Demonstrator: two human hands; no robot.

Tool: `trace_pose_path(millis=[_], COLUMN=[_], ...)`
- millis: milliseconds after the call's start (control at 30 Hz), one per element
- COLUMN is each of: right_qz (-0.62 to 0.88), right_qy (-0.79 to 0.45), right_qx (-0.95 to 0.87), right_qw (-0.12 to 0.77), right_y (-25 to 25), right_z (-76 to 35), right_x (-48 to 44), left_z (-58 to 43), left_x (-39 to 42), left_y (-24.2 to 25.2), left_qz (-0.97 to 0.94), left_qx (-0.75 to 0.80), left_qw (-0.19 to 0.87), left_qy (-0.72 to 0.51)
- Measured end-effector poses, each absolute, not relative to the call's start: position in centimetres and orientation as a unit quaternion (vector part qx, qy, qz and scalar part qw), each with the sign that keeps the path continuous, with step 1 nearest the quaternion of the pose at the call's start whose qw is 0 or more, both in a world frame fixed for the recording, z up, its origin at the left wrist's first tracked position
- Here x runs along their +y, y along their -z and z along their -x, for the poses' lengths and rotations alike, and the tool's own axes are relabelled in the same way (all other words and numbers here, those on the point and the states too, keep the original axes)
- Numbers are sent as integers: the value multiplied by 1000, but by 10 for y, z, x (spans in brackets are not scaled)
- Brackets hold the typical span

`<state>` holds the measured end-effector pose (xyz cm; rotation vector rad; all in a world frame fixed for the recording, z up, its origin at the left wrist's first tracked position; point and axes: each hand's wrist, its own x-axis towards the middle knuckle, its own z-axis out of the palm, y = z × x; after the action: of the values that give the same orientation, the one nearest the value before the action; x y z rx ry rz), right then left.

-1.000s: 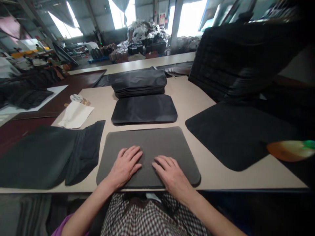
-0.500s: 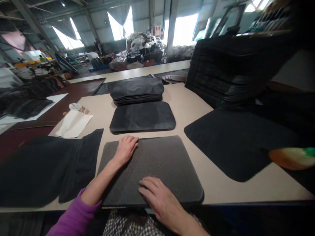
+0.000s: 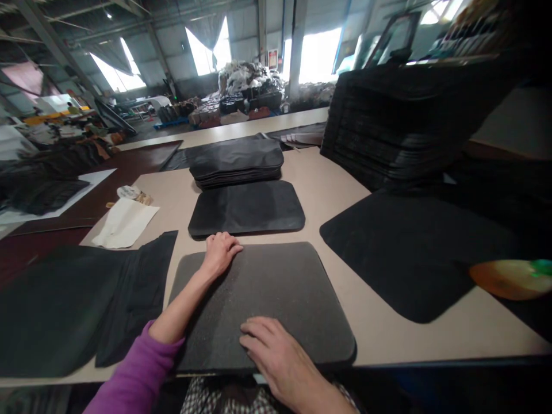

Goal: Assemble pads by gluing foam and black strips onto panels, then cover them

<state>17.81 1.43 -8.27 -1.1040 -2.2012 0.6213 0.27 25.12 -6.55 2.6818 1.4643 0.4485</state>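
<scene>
Moved forward, my left hand (image 3: pixel 219 253) curls at the far long edge of the crosswise gray panel (image 3: pixel 284 287), pinch uncertain, while my right hand (image 3: pixel 278 353) lies open nearer me.

There is one left hand (image 3: pixel 221 253) and one right hand (image 3: pixel 276 353), so two hands, and one purple sleeve (image 3: pixel 142 368). I count one gray mat (image 3: pixel 271 287), one flat black piece (image 3: pixel 248 208), one low black stack (image 3: pixel 237 158) and one tall black stack (image 3: pixel 388 126), making two stacks. There is one white paper (image 3: pixel 126 223) and one bottle (image 3: pixel 506 280).
</scene>
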Motion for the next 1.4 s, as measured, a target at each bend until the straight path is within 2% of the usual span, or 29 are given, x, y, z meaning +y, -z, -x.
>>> trace_pose_path(millis=[267,567,867,1033,1167,1400], right_qz=[412,404,409,550,582,511], right_qy=[-248,-244,-235,-133,-77,-78], right_qx=[-826,-828,-817,-755,-751,-808], right_qw=[293,303,331,332,303,282], right_y=[84,82,74,60,62,74], right_z=[-179,-178,-183,-183,-178,-196], right_x=[14,14,19,45,85,98], left_z=[-9,-18,-15,-13,-12,-2], left_x=[231,194,162,160,155,153], left_y=[81,75,97,97,102,97], left_qz=[-865,-887,-903,-912,-918,-883], left_qx=[473,440,415,394,380,389], left_qw=[-34,-34,-36,-35,-33,51], left_qy=[-165,-136,-109,-112,-110,-257])
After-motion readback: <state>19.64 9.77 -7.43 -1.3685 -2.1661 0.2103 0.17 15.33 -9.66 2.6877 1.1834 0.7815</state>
